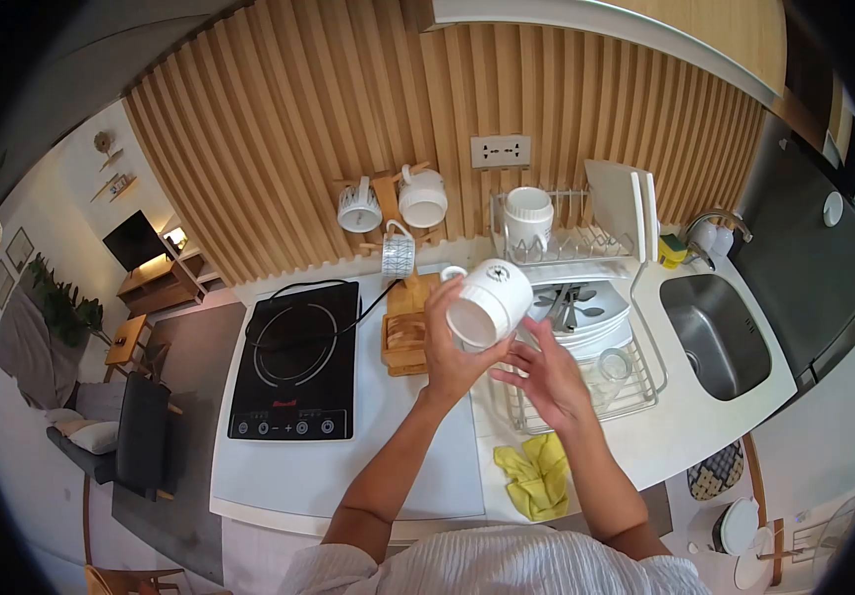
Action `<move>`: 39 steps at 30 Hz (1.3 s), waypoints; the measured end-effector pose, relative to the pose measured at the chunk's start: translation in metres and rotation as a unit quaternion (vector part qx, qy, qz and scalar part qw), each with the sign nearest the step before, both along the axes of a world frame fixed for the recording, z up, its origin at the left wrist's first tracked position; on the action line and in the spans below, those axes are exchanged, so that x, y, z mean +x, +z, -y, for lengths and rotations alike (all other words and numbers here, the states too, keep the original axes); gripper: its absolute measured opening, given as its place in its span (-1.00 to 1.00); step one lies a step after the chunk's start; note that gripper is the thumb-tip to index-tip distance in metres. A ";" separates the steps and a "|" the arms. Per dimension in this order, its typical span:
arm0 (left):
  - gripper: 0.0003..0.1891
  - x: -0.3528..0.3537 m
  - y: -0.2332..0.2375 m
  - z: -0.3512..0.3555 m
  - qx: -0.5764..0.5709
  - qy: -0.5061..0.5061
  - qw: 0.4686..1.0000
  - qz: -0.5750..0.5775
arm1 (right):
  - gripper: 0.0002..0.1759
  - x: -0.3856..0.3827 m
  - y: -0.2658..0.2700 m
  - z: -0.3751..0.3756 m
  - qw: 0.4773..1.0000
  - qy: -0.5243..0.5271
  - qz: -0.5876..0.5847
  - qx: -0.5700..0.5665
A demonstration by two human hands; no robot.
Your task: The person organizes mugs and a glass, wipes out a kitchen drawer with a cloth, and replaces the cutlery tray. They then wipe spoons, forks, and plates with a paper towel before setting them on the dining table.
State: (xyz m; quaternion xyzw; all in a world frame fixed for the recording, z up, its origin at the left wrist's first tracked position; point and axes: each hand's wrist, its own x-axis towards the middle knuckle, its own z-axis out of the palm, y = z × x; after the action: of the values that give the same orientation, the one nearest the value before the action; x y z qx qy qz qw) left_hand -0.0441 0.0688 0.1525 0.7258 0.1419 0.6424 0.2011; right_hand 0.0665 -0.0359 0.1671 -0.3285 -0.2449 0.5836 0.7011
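A white mug (503, 290) with a dark round print is held tilted over the counter, its mouth facing down and toward me. My left hand (452, 362) is closed around its handle side, thumb along the rim. Just right of the mug, my right hand (554, 387) has its fingers apart, the fingertips close to the mug's lower side. Behind the hands is a wire dish rack (657, 382) with stacked white plates (601, 335), several spoons and forks (571, 305) and a clear glass (614, 366). Another white mug (528, 216) stands on the rack's upper level.
Mugs hang from a wooden mug tree (388, 188) at the back. A black induction cooktop (293, 362) lies left, beside a wooden box (405, 342). A yellow cloth (534, 479) drapes at the counter's front edge. On the right are white boards (621, 203), a sink (715, 327) and a sponge (672, 252).
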 end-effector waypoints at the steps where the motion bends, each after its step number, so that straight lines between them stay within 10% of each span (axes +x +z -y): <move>1: -0.15 -0.008 -0.007 -0.003 0.000 0.001 1.000 -0.001 | -0.37 -0.007 -0.001 -0.014 0.998 0.026 -0.047 -0.020; 8: -0.18 -0.045 -0.034 -0.049 0.171 0.079 0.975 -0.118 | -0.46 -0.047 -0.010 -0.096 0.990 0.060 -0.129 -0.002; 24: 0.02 -0.058 -0.036 -0.138 -0.256 0.153 0.953 -0.046 | -0.45 -0.011 -0.035 -0.214 0.996 -0.062 -0.037 -0.046; 39: -0.29 -0.044 -0.053 -0.173 -0.215 0.170 0.958 -0.087 | -0.44 0.004 -0.061 -0.270 0.988 -0.079 -0.075 -0.112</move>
State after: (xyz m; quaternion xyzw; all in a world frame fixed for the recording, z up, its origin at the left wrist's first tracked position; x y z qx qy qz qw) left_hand -0.0884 0.2417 0.0994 0.6836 0.4155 0.5555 0.2271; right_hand 0.0706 0.2340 0.1066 -0.3788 -0.0977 0.5729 0.7203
